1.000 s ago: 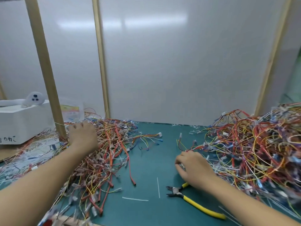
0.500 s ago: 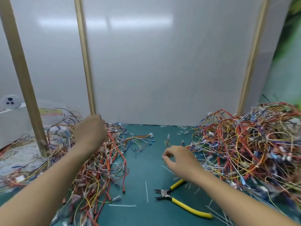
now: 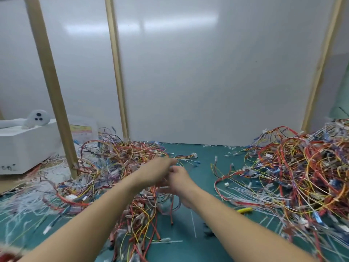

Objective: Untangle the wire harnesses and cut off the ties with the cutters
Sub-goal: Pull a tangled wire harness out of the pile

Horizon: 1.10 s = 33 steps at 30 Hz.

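Two heaps of coloured wire harnesses lie on the green mat (image 3: 203, 161): the left pile (image 3: 113, 167) and a bigger right pile (image 3: 302, 171). My left hand (image 3: 156, 171) and my right hand (image 3: 179, 179) meet over the mat at the inner edge of the left pile, fingers touching or nearly so. Both are motion-blurred, so I cannot tell whether either holds anything. Of the yellow-handled cutters (image 3: 244, 210), only one handle end shows on the mat, just right of my right forearm, which hides the rest. Cut white ties (image 3: 193, 225) lie loose on the mat.
A white box (image 3: 24, 146) with a small white device (image 3: 38, 118) on top stands at the far left. Wooden posts (image 3: 54, 103) rise from the table in front of a white back panel (image 3: 207, 72). Wires spill to the near edge on both sides.
My left hand has swung right from the back of the left pile and my right hand has shifted left, so they now meet. The view has panned left.
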Motion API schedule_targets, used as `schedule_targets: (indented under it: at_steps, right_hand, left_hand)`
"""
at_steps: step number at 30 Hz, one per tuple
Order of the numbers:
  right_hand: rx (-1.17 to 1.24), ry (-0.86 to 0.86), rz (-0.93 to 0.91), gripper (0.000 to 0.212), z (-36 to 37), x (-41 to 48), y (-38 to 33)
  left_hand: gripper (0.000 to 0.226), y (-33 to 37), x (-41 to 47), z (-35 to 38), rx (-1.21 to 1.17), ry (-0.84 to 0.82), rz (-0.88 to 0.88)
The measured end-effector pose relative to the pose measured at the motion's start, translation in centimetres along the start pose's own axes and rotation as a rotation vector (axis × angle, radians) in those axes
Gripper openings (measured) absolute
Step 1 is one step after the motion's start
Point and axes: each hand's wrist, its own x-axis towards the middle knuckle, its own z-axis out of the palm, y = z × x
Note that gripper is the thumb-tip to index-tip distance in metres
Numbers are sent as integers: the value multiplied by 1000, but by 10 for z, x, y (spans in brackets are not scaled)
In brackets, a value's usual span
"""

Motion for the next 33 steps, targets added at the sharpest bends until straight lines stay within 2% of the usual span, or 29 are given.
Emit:
schedule_targets:
  at_steps: [2, 4, 6, 7, 8, 10, 11, 12, 14, 17, 18, 20, 22, 24, 27, 29, 31, 32, 33]
  right_hand:
    - [55, 16, 12, 14, 11, 4, -1]
    - [97, -14, 33, 8, 18, 6, -9]
    - [131, -29, 61, 8, 21, 10, -23]
    - [136, -17, 65, 10, 20, 12, -33]
    - [138, 1, 58, 13, 16, 13, -43]
    - [164, 7, 30, 20, 5, 11, -67]
    - [170, -9, 20, 23, -1, 10, -78]
    - [162, -27, 9, 25, -9, 9, -89]
    - [160, -27, -42, 26, -23, 7, -111]
    - [238, 17, -148, 21, -46, 6, -134]
    - [190, 31, -176, 20, -54, 6, -132]
    - [-108, 77, -178, 20, -68, 3, -111]
    - [-327, 46, -91, 18, -78, -3, -84]
    - [-364, 24, -59, 20, -88, -7, -79]
    - [-250, 72, -201, 23, -99, -5, -113]
    - [-216, 118, -288, 23, -100, -6, -128]
    - [-297, 129, -283, 15, -100, -11, -117]
    - [-349, 94, -239, 9, -100, -14, -103]
    - [-384, 39, -181, 7, -99, -18, -89]
  left_hand:
    - [47, -10, -4, -11, 183, 23, 66]
    - [49, -25, -10, -23, 318, 155, 170]
    - [35, -44, -15, -34, 240, 324, 233]
    - [28, -57, -17, -40, 185, 356, 225]
    - [31, -70, -21, -46, 151, 311, 178]
    - [62, -96, -27, -57, 182, 126, 51]
    - [70, -106, -30, -62, 252, 74, 24]
    - [68, -111, -31, -66, 308, 54, 38]
    - [63, -113, -31, -77, 361, 98, 105]
    - [80, -116, -30, -92, 600, 204, 161]
    - [77, -121, -29, -93, 680, 236, 157]
    - [74, -131, -30, -92, 771, 197, 144]
    - [73, -138, -33, -87, 689, 38, 107]
    - [69, -142, -36, -84, 532, -27, 66]
    - [83, -146, -42, -88, 357, 87, 16]
    - [89, -147, -43, -94, 212, 236, -14]
    - [65, -137, -39, -98, 182, 526, 45]
    - [46, -125, -34, -98, 244, 662, 130]
    - [30, -112, -27, -95, 324, 726, 243]
